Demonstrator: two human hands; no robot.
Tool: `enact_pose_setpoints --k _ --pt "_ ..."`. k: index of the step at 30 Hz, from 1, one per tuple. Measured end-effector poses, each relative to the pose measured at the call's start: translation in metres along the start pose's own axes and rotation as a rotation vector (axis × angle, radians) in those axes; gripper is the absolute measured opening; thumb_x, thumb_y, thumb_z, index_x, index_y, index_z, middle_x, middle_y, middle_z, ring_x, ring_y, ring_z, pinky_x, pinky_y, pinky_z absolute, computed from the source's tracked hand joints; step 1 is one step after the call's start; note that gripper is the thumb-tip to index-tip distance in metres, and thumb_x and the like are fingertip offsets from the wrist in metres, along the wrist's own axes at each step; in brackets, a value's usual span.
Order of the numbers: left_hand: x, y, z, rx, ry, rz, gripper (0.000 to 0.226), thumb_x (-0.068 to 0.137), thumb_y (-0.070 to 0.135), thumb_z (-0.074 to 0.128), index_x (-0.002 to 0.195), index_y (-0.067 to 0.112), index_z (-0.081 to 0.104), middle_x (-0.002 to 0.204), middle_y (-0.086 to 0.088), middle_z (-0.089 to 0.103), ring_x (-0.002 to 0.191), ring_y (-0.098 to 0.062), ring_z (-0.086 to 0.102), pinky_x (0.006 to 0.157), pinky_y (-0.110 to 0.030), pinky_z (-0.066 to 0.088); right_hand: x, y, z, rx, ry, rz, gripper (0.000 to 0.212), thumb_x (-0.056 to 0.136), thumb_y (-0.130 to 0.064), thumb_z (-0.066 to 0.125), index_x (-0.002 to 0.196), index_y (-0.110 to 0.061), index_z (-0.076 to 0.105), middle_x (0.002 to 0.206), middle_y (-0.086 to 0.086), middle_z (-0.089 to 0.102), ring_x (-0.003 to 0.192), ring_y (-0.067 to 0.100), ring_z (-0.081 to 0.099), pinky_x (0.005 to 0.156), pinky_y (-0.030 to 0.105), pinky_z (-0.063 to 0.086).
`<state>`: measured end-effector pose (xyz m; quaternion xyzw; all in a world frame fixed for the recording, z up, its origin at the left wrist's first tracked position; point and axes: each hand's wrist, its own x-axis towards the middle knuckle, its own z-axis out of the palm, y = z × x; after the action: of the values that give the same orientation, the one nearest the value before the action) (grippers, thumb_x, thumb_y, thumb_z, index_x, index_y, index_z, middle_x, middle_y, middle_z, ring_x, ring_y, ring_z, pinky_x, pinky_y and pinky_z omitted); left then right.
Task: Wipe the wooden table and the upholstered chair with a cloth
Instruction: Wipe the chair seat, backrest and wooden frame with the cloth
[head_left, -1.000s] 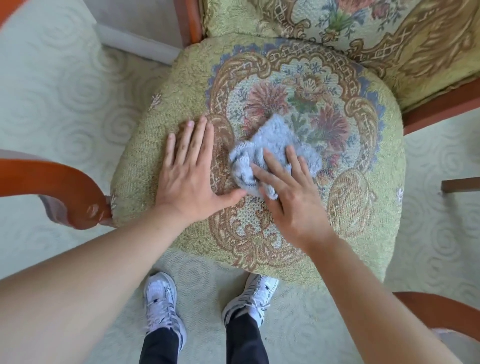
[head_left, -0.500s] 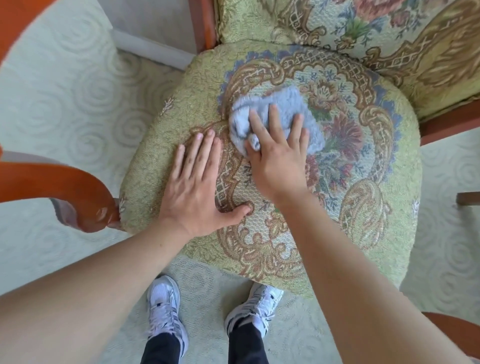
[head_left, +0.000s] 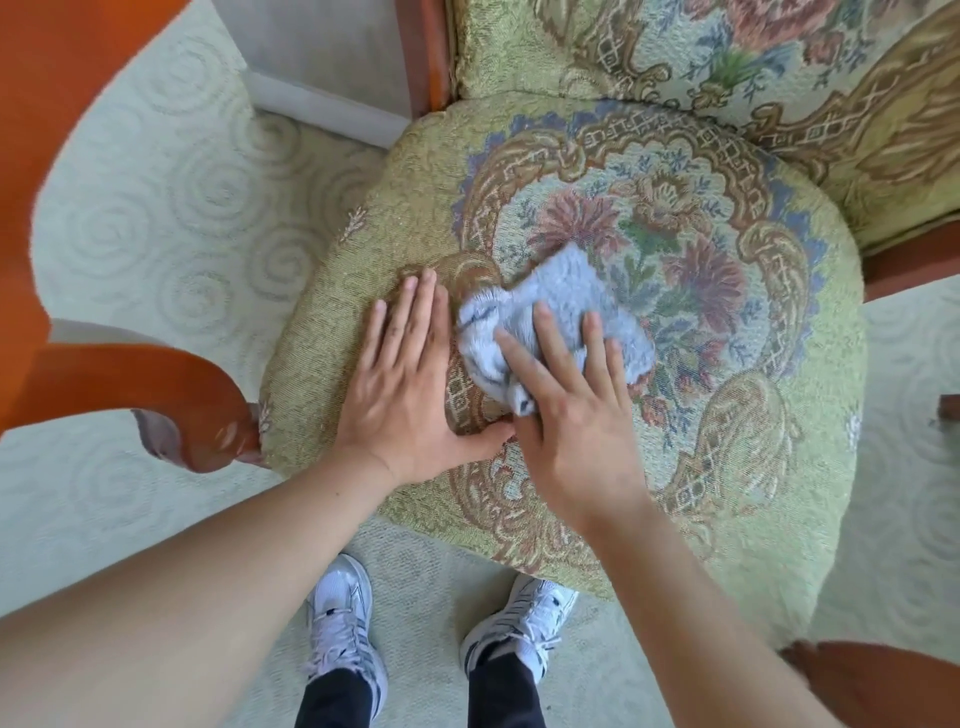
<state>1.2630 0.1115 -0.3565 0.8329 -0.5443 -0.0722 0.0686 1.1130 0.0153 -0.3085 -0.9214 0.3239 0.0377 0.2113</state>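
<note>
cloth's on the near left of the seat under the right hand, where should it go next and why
Probably push the grey cloth away and to the right, across the flower panel of the chair seat. The right hand presses it flat-fingered by the left hand, which rests flat on the seat, and most of the cushion lies beyond.

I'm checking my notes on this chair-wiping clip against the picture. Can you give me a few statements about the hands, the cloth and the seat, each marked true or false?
1. The right hand presses the blue-grey cloth onto the seat cushion with straight fingers. True.
2. The left hand holds a corner of the cloth. False: it lies flat on the cushion beside the cloth, fingers straight.
3. The cloth lies on the chair's backrest. False: it lies on the seat, over the flower pattern in the middle.
4. The person wears white trainers and stands on pale patterned carpet. True.
5. A wooden armrest shows to the left of the seat. True.
</note>
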Motion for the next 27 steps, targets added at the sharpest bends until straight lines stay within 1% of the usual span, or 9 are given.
enact_pose_setpoints --k 2,4,7,10,14,18,21,24,27 --pt "0.0 -0.001 0.0 0.01 -0.002 0.004 0.134 0.072 0.097 0.021 0.159 -0.004 0.005 0.169 -0.019 -0.002 0.157 -0.028 -0.002 0.125 -0.051 0.009 -0.021 0.008 0.001 -0.049 -0.03 0.001 0.061 0.098 -0.034 0.044 0.156 -0.035 0.024 0.165 -0.003 0.011 0.152 0.035 -0.005 0.124 0.051 0.003" --pt "0.001 -0.002 0.0 0.016 -0.007 0.01 0.133 0.074 0.096 0.02 0.159 -0.004 0.005 0.169 -0.019 -0.003 0.157 -0.029 -0.003 0.125 -0.05 0.008 -0.021 0.019 -0.004 -0.098 -0.049 -0.016 0.063 0.097 -0.032 0.042 0.156 -0.038 0.021 0.165 -0.006 0.012 0.152 0.033 -0.001 0.124 0.049 0.005" --pt "0.002 -0.004 0.001 0.026 -0.009 0.026 0.13 0.075 0.094 0.02 0.159 -0.005 0.004 0.168 -0.02 -0.004 0.156 -0.03 -0.003 0.125 -0.052 0.01 -0.003 0.029 -0.009 -0.138 -0.038 0.0 0.068 0.096 -0.026 0.042 0.156 -0.04 0.016 0.165 -0.008 0.01 0.153 0.031 -0.002 0.124 0.047 0.001" --pt "0.002 -0.005 0.003 0.022 -0.004 0.042 0.13 0.077 0.093 0.022 0.159 -0.006 0.005 0.168 -0.021 -0.004 0.156 -0.031 -0.003 0.124 -0.054 0.011 0.023 0.036 -0.012 -0.154 0.025 0.088 0.069 0.101 -0.025 0.048 0.157 -0.04 0.01 0.166 -0.007 0.005 0.152 0.031 -0.008 0.124 0.044 -0.003" --pt "0.002 -0.005 0.006 0.022 -0.007 0.046 0.132 0.077 0.095 0.023 0.158 -0.007 0.004 0.168 -0.021 -0.003 0.156 -0.031 -0.003 0.125 -0.054 0.009 0.068 0.046 -0.018 -0.112 0.095 0.192 0.061 0.105 -0.033 0.039 0.157 -0.04 0.009 0.167 -0.005 0.002 0.152 0.034 -0.008 0.121 0.045 -0.008" --pt "0.001 -0.006 0.006 0.014 0.0 0.049 0.133 0.076 0.096 0.025 0.159 -0.006 0.003 0.168 -0.02 -0.004 0.156 -0.03 -0.004 0.125 -0.053 0.007 0.095 0.046 -0.021 -0.074 0.14 0.284 0.061 0.103 -0.03 0.038 0.157 -0.039 0.011 0.167 -0.003 0.003 0.152 0.037 -0.006 0.122 0.048 -0.007" --pt "0.002 -0.005 0.004 0.0 -0.009 0.049 0.132 0.077 0.096 0.023 0.159 -0.005 0.0 0.168 -0.02 -0.006 0.156 -0.03 -0.005 0.125 -0.055 0.009 0.087 0.037 -0.021 -0.058 0.163 0.288 0.062 0.102 -0.025 0.038 0.158 -0.035 0.014 0.167 0.0 0.004 0.151 0.042 -0.006 0.121 0.051 -0.007" --pt "0.002 -0.004 0.001 0.011 -0.025 0.048 0.131 0.077 0.095 0.022 0.159 -0.006 0.0 0.168 -0.021 -0.007 0.156 -0.031 -0.005 0.124 -0.056 0.01 0.054 0.026 -0.013 -0.038 0.157 0.267 0.061 0.101 -0.025 0.036 0.158 -0.033 0.016 0.167 0.001 0.005 0.15 0.045 -0.006 0.122 0.053 -0.006" --pt "0.002 -0.005 -0.001 0.019 -0.022 0.052 0.131 0.077 0.092 0.028 0.158 -0.007 0.002 0.168 -0.022 -0.006 0.156 -0.032 -0.005 0.125 -0.054 0.01 0.012 0.009 -0.001 0.019 0.127 0.249 0.058 0.1 -0.035 0.027 0.158 -0.034 0.017 0.166 -0.002 0.005 0.15 0.041 -0.01 0.123 0.051 -0.007"
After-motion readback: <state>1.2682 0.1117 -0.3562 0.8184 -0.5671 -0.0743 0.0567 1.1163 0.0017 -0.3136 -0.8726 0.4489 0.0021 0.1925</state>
